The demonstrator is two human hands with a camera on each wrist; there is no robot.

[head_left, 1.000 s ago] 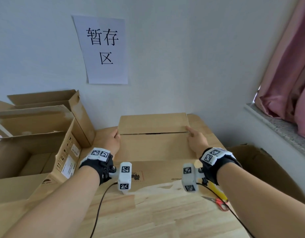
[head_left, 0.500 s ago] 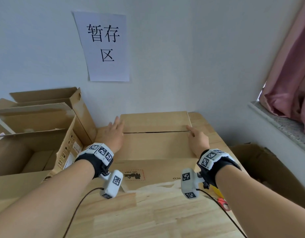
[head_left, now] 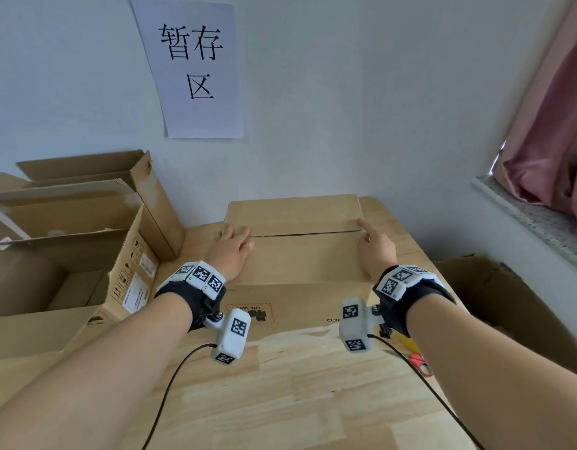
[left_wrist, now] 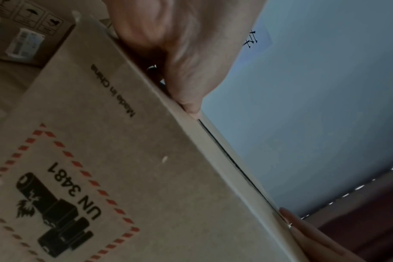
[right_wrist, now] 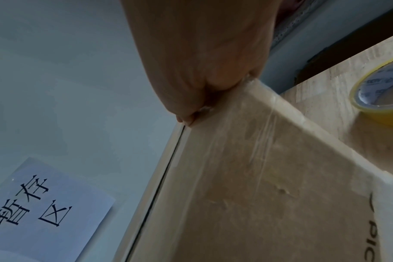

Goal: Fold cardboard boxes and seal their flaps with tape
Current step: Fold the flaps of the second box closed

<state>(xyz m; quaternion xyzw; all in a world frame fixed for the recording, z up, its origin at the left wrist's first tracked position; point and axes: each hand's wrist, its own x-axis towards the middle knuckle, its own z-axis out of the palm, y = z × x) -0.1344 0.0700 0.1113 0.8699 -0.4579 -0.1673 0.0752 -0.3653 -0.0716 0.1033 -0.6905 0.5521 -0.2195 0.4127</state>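
Flat on box edges — both hands.

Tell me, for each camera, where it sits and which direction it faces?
Head: on the person's head, facing forward and down at the box; both forearms and hands show.
Left wrist: under the left hand, looking along the box's printed side.
Right wrist: under the right hand, looking along the box; tape roll beside.
All three share the seam and wall sign.
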